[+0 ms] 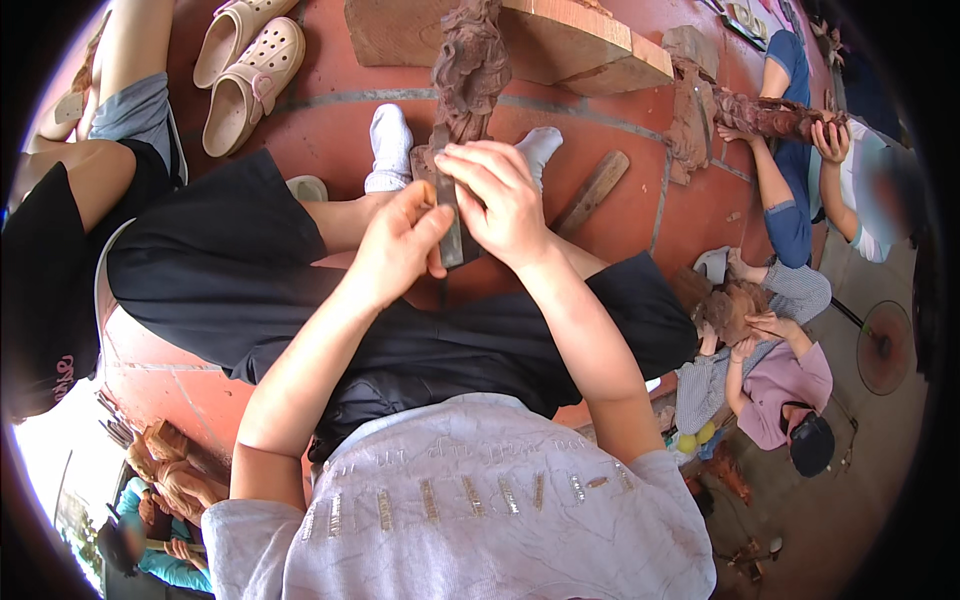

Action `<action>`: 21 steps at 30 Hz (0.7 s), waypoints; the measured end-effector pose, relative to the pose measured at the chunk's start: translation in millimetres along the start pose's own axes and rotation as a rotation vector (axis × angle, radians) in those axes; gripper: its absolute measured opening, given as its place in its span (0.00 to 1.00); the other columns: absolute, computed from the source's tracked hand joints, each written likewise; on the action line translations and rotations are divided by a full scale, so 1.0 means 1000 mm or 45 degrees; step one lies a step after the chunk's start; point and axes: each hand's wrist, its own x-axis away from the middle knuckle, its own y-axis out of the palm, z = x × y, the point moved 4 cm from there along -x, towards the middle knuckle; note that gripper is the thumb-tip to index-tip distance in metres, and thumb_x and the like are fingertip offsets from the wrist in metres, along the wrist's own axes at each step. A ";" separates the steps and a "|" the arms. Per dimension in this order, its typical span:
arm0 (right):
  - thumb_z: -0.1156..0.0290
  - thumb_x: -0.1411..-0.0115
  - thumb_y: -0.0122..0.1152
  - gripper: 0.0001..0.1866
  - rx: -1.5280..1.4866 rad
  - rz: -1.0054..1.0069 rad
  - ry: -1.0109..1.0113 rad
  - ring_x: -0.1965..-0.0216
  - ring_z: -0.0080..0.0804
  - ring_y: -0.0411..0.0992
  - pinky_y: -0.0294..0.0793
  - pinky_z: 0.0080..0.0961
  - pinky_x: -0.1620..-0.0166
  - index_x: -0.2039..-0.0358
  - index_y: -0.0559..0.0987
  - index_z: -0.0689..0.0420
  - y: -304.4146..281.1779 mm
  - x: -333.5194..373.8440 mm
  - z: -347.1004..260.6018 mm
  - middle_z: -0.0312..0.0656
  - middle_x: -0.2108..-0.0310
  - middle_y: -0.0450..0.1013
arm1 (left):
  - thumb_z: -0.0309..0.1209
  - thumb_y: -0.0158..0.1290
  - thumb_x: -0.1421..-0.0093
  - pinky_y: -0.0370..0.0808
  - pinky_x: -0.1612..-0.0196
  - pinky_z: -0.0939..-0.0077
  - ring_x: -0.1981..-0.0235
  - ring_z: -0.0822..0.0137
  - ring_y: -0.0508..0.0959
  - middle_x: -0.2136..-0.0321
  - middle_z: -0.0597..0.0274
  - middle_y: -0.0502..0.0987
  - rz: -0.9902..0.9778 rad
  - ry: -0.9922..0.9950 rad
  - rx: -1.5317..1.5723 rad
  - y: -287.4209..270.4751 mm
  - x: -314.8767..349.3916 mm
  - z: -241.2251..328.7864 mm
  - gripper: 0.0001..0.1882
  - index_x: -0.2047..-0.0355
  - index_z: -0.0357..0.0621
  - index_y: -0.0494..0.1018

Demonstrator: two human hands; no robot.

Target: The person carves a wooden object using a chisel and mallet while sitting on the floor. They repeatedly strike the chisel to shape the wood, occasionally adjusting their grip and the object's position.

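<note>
Between my knees, a flat grey bar-like tool point(451, 240) points from my lap toward a carved reddish-brown wood piece point(470, 75). My left hand point(405, 240) is closed around the tool's side, thumb on top. My right hand point(497, 200) presses its fingers together over the tool's far part, close to the base of the carving. The tool's far end is partly covered by my fingers, so I cannot make out its exact kind. The carving rises in twisted, knotted shapes and leans on a thick pale wooden slab point(570, 50).
A short wooden stick point(592, 192) lies on the red tiles point(625, 240) to the right. Pale clogs point(255, 85) stand at the far left. On the right, one person holds a long carving point(770, 115); another handles a brown piece point(735, 310). A fan point(884, 347) stands behind them.
</note>
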 end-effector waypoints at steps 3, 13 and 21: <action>0.82 0.52 0.65 0.20 0.050 0.085 -0.057 0.52 0.40 0.73 0.74 0.35 0.47 0.57 0.83 0.54 -0.016 -0.011 -0.011 0.38 0.54 0.77 | 0.33 0.48 0.30 0.67 0.81 0.85 0.84 0.78 0.72 0.80 0.67 0.72 -0.030 0.075 0.002 0.003 0.004 0.006 0.08 0.60 0.41 0.67; 0.84 0.52 0.64 0.20 0.037 0.091 -0.075 0.53 0.41 0.75 0.76 0.35 0.49 0.57 0.83 0.55 -0.022 -0.021 -0.009 0.39 0.53 0.78 | 0.33 0.47 0.29 0.67 0.80 0.86 0.83 0.79 0.71 0.76 0.67 0.73 -0.038 0.123 0.046 0.009 -0.001 0.019 0.09 0.57 0.40 0.68; 0.85 0.52 0.63 0.19 0.048 0.073 -0.069 0.54 0.42 0.75 0.75 0.36 0.49 0.58 0.83 0.56 -0.022 -0.013 -0.008 0.41 0.55 0.78 | 0.33 0.46 0.29 0.66 0.80 0.87 0.81 0.81 0.71 0.75 0.69 0.71 -0.098 0.073 0.050 0.009 -0.002 0.008 0.08 0.57 0.41 0.68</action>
